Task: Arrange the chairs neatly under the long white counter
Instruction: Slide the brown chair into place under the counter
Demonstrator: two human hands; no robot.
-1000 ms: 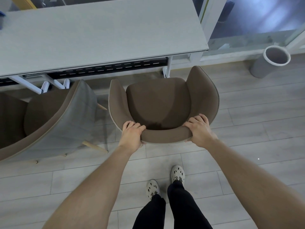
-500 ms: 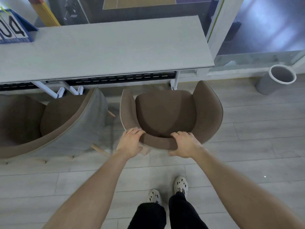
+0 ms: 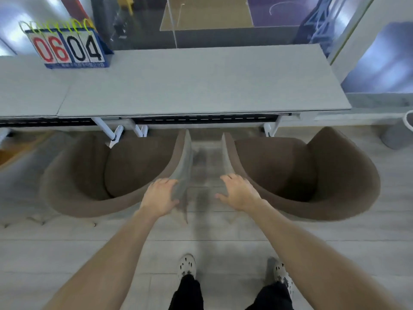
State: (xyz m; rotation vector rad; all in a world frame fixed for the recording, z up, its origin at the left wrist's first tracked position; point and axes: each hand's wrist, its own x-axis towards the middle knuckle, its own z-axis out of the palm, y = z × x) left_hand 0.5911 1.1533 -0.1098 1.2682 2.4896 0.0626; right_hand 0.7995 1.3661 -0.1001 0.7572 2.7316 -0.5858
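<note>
Two brown tub chairs stand side by side in front of the long white counter [image 3: 201, 86], their open fronts toward it. The left chair [image 3: 93, 175] and the right chair [image 3: 312, 175] have a narrow gap of floor between their inner arms. My left hand [image 3: 162, 195] lies over the right arm rim of the left chair, with the thumb on its grey outer side. My right hand [image 3: 239, 192] lies over the left arm rim of the right chair, thumb toward the gap. The picture is blurred around both hands.
A flip scoreboard [image 3: 67, 48] reading 06 04 stands on the counter at the far left. White counter legs [image 3: 114, 135] come down just ahead of the chairs. A grey bin [image 3: 400, 133] stands on the floor at the right edge. My feet [image 3: 186, 265] are on the pale plank floor behind the chairs.
Both hands left the right chair's backrest. I moved left, so both chairs now sit squarely in view, and each hand has landed on the inner arm of one chair.
</note>
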